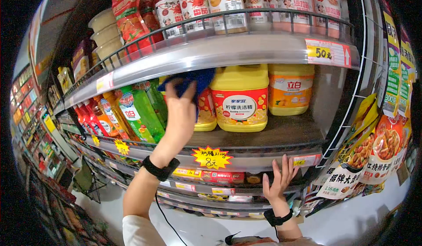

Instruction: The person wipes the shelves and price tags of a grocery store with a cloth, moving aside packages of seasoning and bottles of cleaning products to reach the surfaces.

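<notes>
Reaching over a dark, wood-look shelf (292,129) in a shop, the left hand (182,109) grasps a blue cloth (195,79) in front of a half-hidden jug (205,123). The right hand (279,181) is spread out at the shelf's front edge; whether it touches is hard to tell. A shiny white floor (329,208) shows below. The cloth looks soft and bunched up. The big jug (239,81) is boxy yellow plastic, and its label says 柠檬洗洁精. An orange-label jug (291,89) says 立白, and so does a green bottle (132,114). A spiky yellow tag (212,158) reads 8元. Higher up, a price card (327,52) reads 50元.
</notes>
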Available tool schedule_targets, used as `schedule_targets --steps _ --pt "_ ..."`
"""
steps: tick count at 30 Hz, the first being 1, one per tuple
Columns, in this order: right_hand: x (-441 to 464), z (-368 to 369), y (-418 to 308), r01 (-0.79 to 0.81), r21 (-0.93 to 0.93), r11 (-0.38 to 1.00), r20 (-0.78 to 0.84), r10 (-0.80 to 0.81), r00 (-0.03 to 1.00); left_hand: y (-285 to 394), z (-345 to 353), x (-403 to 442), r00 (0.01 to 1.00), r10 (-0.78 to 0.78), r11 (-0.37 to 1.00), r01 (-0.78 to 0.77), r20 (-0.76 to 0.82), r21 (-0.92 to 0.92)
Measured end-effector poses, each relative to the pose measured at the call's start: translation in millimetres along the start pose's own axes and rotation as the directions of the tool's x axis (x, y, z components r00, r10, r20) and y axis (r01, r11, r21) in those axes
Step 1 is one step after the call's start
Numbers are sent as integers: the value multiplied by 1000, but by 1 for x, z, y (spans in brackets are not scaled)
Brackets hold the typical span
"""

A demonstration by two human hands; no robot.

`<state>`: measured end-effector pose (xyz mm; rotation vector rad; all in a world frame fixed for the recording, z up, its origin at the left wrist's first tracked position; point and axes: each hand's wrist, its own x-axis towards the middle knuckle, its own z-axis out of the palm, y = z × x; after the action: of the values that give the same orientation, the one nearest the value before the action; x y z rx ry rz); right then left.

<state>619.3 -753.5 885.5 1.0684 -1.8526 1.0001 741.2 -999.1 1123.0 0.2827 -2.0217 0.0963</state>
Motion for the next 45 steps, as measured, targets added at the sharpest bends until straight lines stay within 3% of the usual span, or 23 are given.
schedule_targets --steps 2,4,6,8,11,14,15,18,20,22,24,25,26,28,30,32,33,34,37,40,41,42,45 --pt "2 -3 1 -5 9 1000 17 4 1000 -6 3 3 963 -235 972 231 -129 -48" --pt "0 -5 1 -6 37 999 34 4 999 -5 7 6 952 -228 974 220 -204 -62" --pt "0 -6 1 -22 29 999 57 20 998 10 17 10 970 -163 986 164 -178 -8" --pt "-1 -6 1 -28 52 998 57 25 998 30 28 16 993 -70 990 57 -99 -129" --pt "-3 -9 0 -34 64 997 78 29 997 65 31 16 997 67 987 -72 -44 -144" --pt "2 -14 1 7 102 995 80 -15 997 56 32 22 998 -4 984 -8 -65 -179" --pt "3 -15 1 -1 78 997 97 -7 995 56 35 23 983 -135 962 101 -122 -252" --pt "5 -21 -1 -9 57 998 120 2 993 81 53 19 974 -106 980 68 -202 -189" --pt "5 -23 -1 -14 81 997 149 2 989 107 48 22 988 121 985 -132 -99 -115" --pt "8 -28 -1 -22 87 996 169 7 986 116 47 30 990 122 984 -130 -72 -125" --pt "7 -29 1 18 113 993 195 -40 980 115 47 38 996 -60 991 52 -68 -120" --pt "7 -30 2 27 100 995 213 -48 976 113 49 42 992 -115 972 102 -51 -210" --pt "6 -29 4 24 99 995 210 -44 977 119 52 40 993 -110 973 97 -49 -211" --pt "4 -26 6 41 124 991 207 -66 976 134 56 35 999 6 999 -5 -33 35" --pt "5 -29 5 30 127 991 217 -57 975 133 53 40 1000 4 1000 -3 7 -30" --pt "7 -32 5 22 157 987 252 -61 966 123 58 43 989 -146 973 140 -23 -184" --pt "6 -31 6 30 160 987 247 -69 967 123 64 41 979 -62 998 57 -194 -33" --pt "5 -31 7 28 159 987 246 -67 967 129 64 39 979 -60 998 55 -193 -34" --pt "6 -31 6 49 113 992 240 -75 968 147 59 37 1000 0 995 1 10 -98" --pt "7 -32 11 67 139 988 247 -100 964 148 55 38 998 52 994 -54 -27 -91" --pt "7 -35 11 63 143 988 273 -101 957 139 55 42 1000 10 997 -10 -1 -81" --pt "8 -37 11 59 145 988 270 -97 958 134 51 41 997 42 997 -37 -71 63" --pt "12 -38 10 86 131 988 251 -117 961 108 48 40 987 -90 994 98 -130 56"
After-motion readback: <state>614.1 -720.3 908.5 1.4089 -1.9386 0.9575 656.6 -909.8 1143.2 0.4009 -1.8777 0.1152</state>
